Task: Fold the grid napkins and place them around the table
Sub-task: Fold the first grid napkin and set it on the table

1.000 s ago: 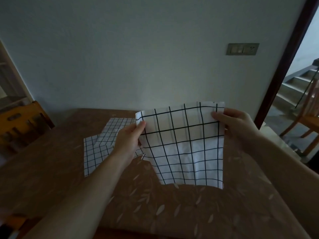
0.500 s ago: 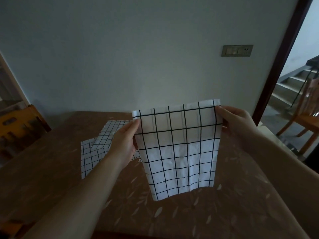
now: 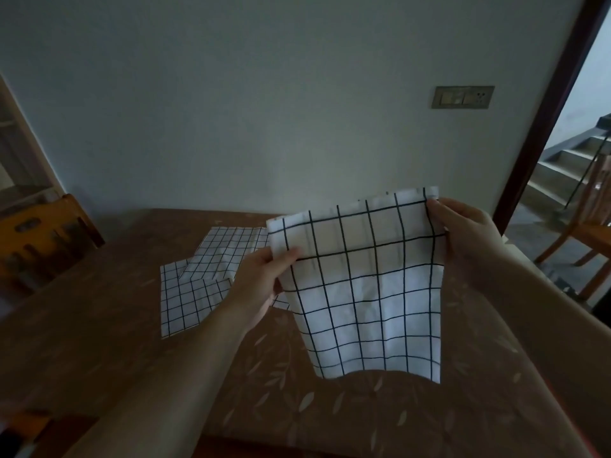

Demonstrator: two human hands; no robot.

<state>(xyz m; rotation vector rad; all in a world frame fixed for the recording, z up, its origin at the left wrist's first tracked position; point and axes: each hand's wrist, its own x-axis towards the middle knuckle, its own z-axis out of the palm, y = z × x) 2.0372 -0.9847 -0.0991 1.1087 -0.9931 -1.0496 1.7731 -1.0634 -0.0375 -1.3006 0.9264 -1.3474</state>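
Note:
A white grid napkin (image 3: 363,299) with black lines hangs in the air above the brown table (image 3: 99,309). It is doubled over, with its folded-over layers showing at the top. My left hand (image 3: 261,279) pinches its upper left corner. My right hand (image 3: 463,239) pinches its upper right corner. The lower edge hangs just above the tablecloth. A second grid napkin (image 3: 198,279) lies crumpled and partly folded on the table behind my left hand, which hides part of it.
The table stands against a grey wall with a switch plate (image 3: 463,97). A wooden chair (image 3: 43,239) stands at the left. A doorway at the right leads to stairs (image 3: 562,166) and another chair (image 3: 588,233).
The held napkin has tilted, its right corner now higher than the left, and its lower edge has swung a little. Both hands keep their pinch on the top corners.

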